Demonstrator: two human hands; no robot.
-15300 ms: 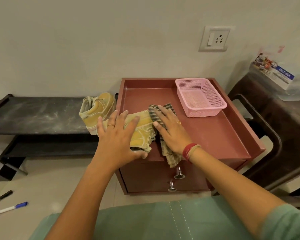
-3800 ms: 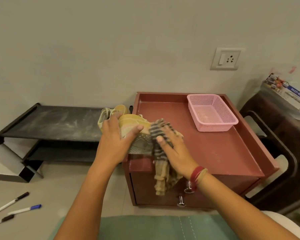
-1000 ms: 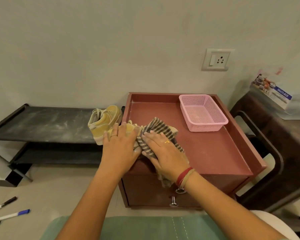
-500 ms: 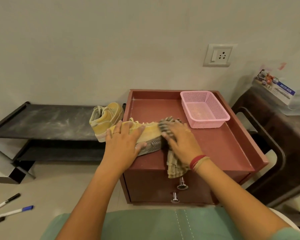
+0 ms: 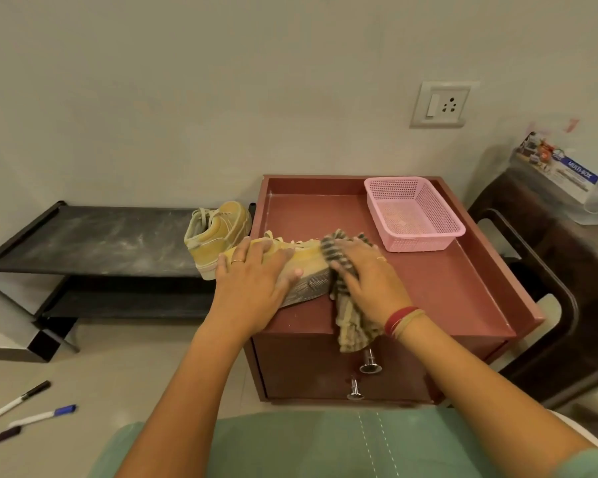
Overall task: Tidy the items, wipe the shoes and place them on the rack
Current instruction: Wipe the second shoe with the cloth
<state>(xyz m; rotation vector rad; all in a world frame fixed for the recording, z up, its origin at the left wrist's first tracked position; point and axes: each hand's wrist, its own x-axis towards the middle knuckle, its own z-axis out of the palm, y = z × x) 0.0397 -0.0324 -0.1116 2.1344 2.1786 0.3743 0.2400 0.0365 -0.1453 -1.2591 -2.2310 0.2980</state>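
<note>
Though pinning the yellow shoe [image 5: 308,262] on its side with the left hand [image 5: 252,281], fingers straight and spread, weight only and no real clasp, could lose it off the front-left corner of the red cabinet [image 5: 446,291] under a hard sideways rub; presses the striped cloth [image 5: 351,326] to the toe with the right hand [image 5: 366,277], fingers flat too, none curled round it; might snag the limp tail, hanging over the front edge, on 1 of 2 metal knobs [image 5: 369,362]; soft ribbed weave against suede-like upper and grooved rubber sole; smooth, lipped cabinet top; other shoe [image 5: 218,232] upright on the scuffed black rack [image 5: 101,243]; stiff pink mesh basket [image 5: 415,215] at the back.
</note>
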